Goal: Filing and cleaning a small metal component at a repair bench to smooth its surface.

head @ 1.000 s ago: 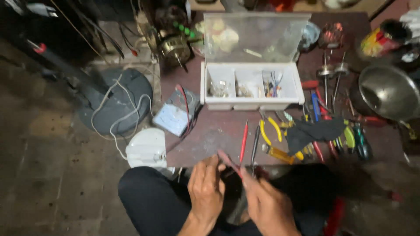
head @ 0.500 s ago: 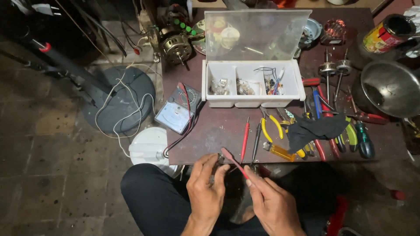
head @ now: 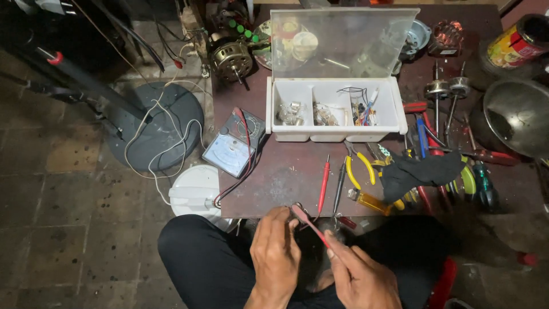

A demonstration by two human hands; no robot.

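Note:
My left hand (head: 277,254) and my right hand (head: 360,277) are close together over my lap, just in front of the low brown table (head: 286,177). A thin pink-red tool (head: 309,224) is pinched in my right hand's fingers, its tip pointing up and left against my left fingertips. My left hand curls around a small dark part (head: 311,260), which lies mostly hidden between the hands.
On the table are a white compartment box (head: 334,136) with a clear raised lid, a multimeter (head: 231,147) with red and black probes (head: 325,183), yellow-handled pliers (head: 360,169), a black cloth (head: 420,171) over screwdrivers, a motor (head: 231,57) and a metal bowl (head: 514,117). A grey round base (head: 157,131) and a white cover (head: 194,191) lie on the floor to the left.
Both hands stay together over my lap with the pink-red tool. The view has shifted slightly; nothing on the table has moved.

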